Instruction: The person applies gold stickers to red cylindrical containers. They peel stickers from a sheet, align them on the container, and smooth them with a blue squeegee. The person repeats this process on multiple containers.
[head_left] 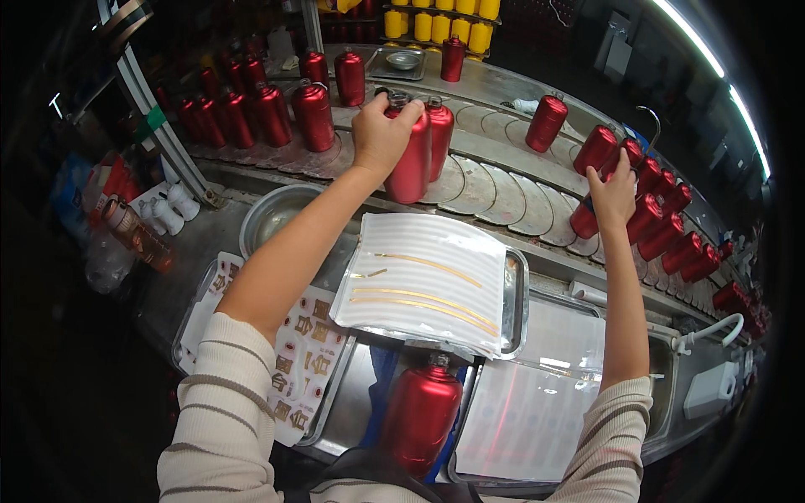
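My left hand (386, 132) is closed round the neck of a glossy red bottle (409, 163), which stands upright at the near edge of a conveyor of overlapping metal plates (501, 194). Close behind it is another red bottle (440, 126). Out to the right, my right hand (615, 191) is closed about the top of a red bottle (584, 220) on the belt; its palm and fingers partly hide the neck. Nearest my body, a red bottle (422, 411) stands on the bench between trays.
A white striped sheet with gold strips (423, 289) lies on a metal tray. Sheets of gold-and-brown stickers (303, 360) lie left, a translucent sheet (528, 419) right. A round metal bowl (272, 218) is by my left forearm. Red bottles (270, 115) line the belt; a sink (662, 390) is at right.
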Available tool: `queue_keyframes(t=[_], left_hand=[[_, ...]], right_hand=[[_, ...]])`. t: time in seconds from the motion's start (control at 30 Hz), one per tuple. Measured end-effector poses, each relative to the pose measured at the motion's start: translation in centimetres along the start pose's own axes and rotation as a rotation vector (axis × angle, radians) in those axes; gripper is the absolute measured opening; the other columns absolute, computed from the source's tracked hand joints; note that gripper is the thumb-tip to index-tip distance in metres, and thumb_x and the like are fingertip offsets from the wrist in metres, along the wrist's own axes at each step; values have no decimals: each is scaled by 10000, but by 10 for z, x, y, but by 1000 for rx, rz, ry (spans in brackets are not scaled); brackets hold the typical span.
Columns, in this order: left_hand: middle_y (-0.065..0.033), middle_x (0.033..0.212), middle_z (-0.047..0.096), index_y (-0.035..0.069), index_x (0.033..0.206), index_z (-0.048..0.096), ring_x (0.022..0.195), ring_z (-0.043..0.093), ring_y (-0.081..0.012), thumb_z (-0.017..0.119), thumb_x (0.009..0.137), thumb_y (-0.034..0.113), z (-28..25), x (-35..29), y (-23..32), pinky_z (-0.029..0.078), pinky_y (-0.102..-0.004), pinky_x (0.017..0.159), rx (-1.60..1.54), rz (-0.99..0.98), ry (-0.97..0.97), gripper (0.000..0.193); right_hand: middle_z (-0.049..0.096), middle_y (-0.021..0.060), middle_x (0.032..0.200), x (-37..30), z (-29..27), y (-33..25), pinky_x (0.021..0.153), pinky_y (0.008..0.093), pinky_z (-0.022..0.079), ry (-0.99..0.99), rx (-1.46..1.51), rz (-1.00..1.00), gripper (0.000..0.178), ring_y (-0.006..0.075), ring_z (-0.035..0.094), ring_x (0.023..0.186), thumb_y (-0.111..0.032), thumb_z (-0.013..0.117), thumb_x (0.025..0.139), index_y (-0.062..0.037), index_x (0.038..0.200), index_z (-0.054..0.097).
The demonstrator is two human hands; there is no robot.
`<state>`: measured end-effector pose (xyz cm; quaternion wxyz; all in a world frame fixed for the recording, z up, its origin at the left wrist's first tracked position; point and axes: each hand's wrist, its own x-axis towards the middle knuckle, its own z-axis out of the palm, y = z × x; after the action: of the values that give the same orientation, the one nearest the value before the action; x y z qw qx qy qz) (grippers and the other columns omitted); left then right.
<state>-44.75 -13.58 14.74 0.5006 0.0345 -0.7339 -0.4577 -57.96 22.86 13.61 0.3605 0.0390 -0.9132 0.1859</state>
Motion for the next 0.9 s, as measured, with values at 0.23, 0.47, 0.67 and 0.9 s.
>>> queue_keyframes(t=[0.23, 0.47, 0.67, 0.9], left_hand=[[-288, 948, 647, -9, 928, 654, 927, 633, -445, 700, 798, 449, 7, 58, -85, 496, -518, 806, 482, -48, 54, 478], [-369, 1224, 534, -62, 1159, 583, 1171, 525, -495, 644, 842, 579, 33, 47, -93, 429, -507, 996, 399, -243, -209, 718], [-301, 1230, 554, -49, 1033, 633, 1151, 545, -456, 722, 777, 563, 6, 85, -122, 437, -489, 981, 577, -46, 218, 670], [-235, 1066, 616, 46, 989, 671, 1041, 608, -419, 738, 764, 464, 44, 66, -130, 500, -493, 887, 382, -266, 176, 480]], right_hand=[[551, 268, 1296, -34, 42, -210, 951, 438, 491, -392, 279, -177, 1011, 407, 592, 1170, -618, 732, 723, -14, 1453, 379], [682, 210, 1137, -16, 71, -222, 912, 430, 523, -557, 142, 56, 894, 354, 663, 1081, -626, 741, 698, -1, 1279, 475], [647, 282, 1160, -15, 80, -182, 933, 454, 501, -500, 201, 3, 849, 410, 637, 1101, -590, 725, 726, 30, 1251, 481], [643, 296, 1151, -6, 69, -139, 933, 455, 486, -445, 148, 25, 863, 431, 631, 1096, -617, 736, 715, 40, 1215, 484]])
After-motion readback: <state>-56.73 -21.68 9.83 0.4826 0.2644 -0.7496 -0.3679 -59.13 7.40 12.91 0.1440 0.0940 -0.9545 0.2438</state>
